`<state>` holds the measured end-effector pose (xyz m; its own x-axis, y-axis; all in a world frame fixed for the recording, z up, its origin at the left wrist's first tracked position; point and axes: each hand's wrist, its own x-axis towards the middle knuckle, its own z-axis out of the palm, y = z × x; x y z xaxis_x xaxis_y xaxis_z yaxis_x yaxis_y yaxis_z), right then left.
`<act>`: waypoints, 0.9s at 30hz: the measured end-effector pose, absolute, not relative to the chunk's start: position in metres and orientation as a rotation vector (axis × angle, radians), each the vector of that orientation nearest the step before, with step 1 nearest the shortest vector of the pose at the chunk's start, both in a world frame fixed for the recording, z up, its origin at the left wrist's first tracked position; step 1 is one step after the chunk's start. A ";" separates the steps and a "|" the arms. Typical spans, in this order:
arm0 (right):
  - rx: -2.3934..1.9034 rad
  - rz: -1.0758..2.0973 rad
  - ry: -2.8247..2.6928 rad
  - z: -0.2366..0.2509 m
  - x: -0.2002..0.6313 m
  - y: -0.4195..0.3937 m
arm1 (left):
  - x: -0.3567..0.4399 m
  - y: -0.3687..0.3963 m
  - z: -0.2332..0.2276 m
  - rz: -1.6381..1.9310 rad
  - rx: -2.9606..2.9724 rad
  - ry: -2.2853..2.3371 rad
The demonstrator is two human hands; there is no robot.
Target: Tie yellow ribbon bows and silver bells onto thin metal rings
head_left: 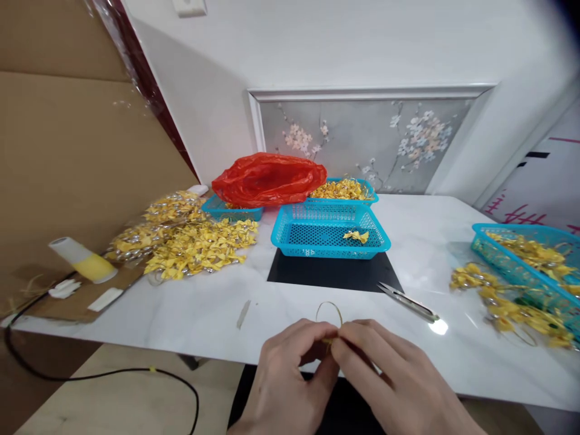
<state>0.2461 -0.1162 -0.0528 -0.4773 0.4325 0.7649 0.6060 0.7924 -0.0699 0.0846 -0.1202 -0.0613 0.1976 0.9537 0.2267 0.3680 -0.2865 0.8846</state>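
Note:
My left hand and my right hand meet at the table's front edge, thumbs and fingers of both pinched together. Between the fingertips they hold a thin gold cord, whose loop stands up above them. A bit of yellow shows under the fingers; the rest is hidden. Beyond the hands, a blue plastic basket holds a single yellow ribbon bow. To the right of that basket lies a pair of metal thread snips.
Yellow bows with silvery beads are heaped at left, near a yellow-and-white thread cone. A red plastic bag covers part of the back baskets. More bows lie by the right basket. A black mat lies under the middle basket.

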 end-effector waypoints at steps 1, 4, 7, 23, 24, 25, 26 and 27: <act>-0.772 -0.248 -2.177 -0.054 0.246 -0.115 | 0.084 -0.120 -0.062 1.052 1.749 1.247; -0.734 -0.274 -2.193 -0.058 0.244 -0.112 | 0.085 -0.119 -0.065 1.022 1.640 1.250; -0.610 -0.382 -2.081 -0.062 0.236 -0.113 | 0.086 -0.117 -0.068 1.055 1.512 1.261; -0.627 -0.082 -2.211 -0.065 0.247 -0.108 | 0.085 -0.115 -0.068 1.096 1.762 1.329; -0.639 -0.128 -2.199 -0.066 0.243 -0.107 | 0.086 -0.116 -0.068 1.082 1.741 1.315; -0.633 -0.188 -2.163 -0.067 0.238 -0.108 | 0.086 -0.115 -0.068 1.074 1.708 1.306; -0.612 -0.231 -2.107 -0.069 0.233 -0.109 | 0.086 -0.115 -0.068 1.075 1.671 1.304; -0.593 -0.242 -2.044 -0.070 0.228 -0.110 | 0.086 -0.114 -0.068 1.086 1.633 1.312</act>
